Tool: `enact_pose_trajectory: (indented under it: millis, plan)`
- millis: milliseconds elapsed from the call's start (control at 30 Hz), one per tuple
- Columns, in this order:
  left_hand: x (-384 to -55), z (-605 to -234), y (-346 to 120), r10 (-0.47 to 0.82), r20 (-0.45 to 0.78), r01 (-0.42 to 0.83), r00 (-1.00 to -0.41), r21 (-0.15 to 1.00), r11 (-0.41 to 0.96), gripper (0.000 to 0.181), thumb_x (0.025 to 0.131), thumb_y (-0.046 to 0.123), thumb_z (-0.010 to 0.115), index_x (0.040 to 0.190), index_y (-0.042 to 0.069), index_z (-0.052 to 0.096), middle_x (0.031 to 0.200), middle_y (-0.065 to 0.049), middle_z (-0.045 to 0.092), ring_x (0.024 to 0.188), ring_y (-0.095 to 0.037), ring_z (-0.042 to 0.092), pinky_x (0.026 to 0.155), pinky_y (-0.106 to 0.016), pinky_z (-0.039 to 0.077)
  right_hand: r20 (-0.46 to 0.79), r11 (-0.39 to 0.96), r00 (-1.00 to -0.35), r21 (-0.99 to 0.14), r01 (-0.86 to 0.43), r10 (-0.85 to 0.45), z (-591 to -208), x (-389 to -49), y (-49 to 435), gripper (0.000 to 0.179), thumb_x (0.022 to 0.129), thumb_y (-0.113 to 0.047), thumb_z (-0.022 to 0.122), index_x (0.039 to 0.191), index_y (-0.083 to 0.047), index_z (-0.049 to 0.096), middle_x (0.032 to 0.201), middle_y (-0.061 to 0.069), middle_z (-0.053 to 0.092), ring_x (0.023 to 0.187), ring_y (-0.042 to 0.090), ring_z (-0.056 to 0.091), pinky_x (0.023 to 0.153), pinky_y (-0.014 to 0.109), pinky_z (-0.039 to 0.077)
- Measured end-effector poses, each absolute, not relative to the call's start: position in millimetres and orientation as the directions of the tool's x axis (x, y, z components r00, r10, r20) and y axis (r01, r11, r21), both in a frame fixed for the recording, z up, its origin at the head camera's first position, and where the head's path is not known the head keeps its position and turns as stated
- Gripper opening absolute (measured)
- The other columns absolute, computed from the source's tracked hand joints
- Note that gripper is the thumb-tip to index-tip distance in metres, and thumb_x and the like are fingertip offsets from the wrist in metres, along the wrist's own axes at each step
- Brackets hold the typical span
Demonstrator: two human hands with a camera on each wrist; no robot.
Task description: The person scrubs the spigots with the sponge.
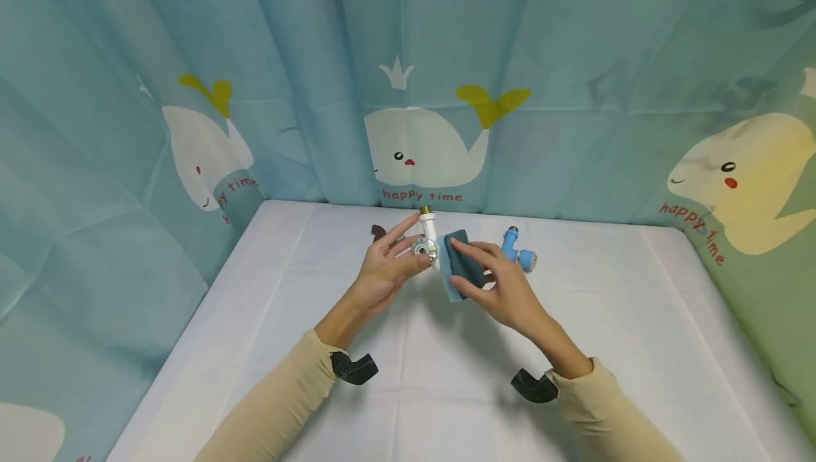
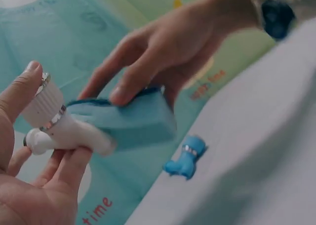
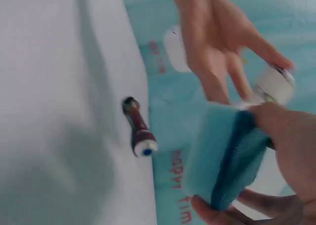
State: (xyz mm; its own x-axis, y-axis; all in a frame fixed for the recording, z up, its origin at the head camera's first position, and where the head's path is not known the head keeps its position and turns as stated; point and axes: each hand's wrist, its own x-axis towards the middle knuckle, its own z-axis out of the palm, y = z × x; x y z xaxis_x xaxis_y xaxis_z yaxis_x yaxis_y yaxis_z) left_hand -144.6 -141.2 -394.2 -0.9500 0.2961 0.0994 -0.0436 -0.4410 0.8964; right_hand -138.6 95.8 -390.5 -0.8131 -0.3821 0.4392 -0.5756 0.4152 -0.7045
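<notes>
My left hand (image 1: pixel 379 274) holds a white tap (image 1: pixel 429 227), its thumb on the ribbed knob (image 2: pixel 45 104) and fingers beneath the body. The threaded brass end points up and away in the head view. My right hand (image 1: pixel 513 295) grips a light blue sponge (image 2: pixel 143 121) with a dark blue scouring side (image 3: pixel 242 161), thumb and fingers spread across it. In the left wrist view the sponge's soft side lies against the tap's curved spout (image 2: pixel 101 140). In the right wrist view the sponge hides part of the tap.
On the white-covered table (image 1: pixel 306 263), a blue tap (image 1: pixel 511 242) lies to the right, beyond my right hand. A dark brown tap (image 3: pixel 139 129) lies behind my left hand. A blue curtain (image 1: pixel 306 93) with whale prints stands along the table's far edge.
</notes>
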Motion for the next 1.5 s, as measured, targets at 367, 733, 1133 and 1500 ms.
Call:
enact_pose_trajectory:
  millis: [367,733,1133,1500]
  plan:
    - [-146,-389,-134,0.203,0.096,-0.023,-0.974,0.857,-0.515,0.075,0.096,-0.012,0.059,0.162,0.010,0.029,0.147,-0.030,0.045,0.120,-0.027,0.064,0.099,-0.040,0.054,0.486,0.492,-0.792,-0.621,-0.611,-0.370,-388,-139,89,0.056,0.091,-0.017,0.081,0.144,-0.013,0.062,0.137,0.025,0.056,0.112,0.039,0.064,0.076,0.047,0.062]
    - [-146,-388,-124,0.064,0.033,-0.005,-0.997,0.853,-0.522,0.081,0.095,-0.009,0.065,0.163,0.013,0.027,0.143,-0.028,0.048,0.115,-0.025,0.067,0.099,-0.041,0.054,0.475,0.550,-0.837,-0.637,-0.540,-0.272,-393,-136,80,0.056,0.090,-0.023,0.083,0.142,-0.016,0.064,0.135,0.025,0.057,0.110,0.040,0.064,0.078,0.050,0.059]
    - [-142,-380,-133,0.167,0.093,-0.019,-0.982,0.821,-0.570,0.095,0.087,0.009,0.083,0.163,0.010,0.027,0.151,-0.029,0.040,0.125,-0.025,0.060,0.102,-0.042,0.052,0.324,0.358,-0.880,-0.821,-0.444,-0.348,-394,-147,103,0.054,0.098,-0.021,0.074,0.149,-0.020,0.057,0.142,0.016,0.059,0.110,0.032,0.068,0.082,0.039,0.061]
    - [-142,-373,-139,0.330,0.208,-0.026,-0.921,0.811,-0.584,0.112,0.075,0.027,0.093,0.163,0.007,0.026,0.157,-0.027,0.034,0.133,-0.025,0.052,0.108,-0.046,0.047,0.025,-0.135,-0.865,-0.990,0.049,-0.501,-395,-147,114,0.059,0.110,-0.021,0.050,0.163,-0.007,0.025,0.161,0.029,0.025,0.137,0.045,0.039,0.097,0.036,0.055]
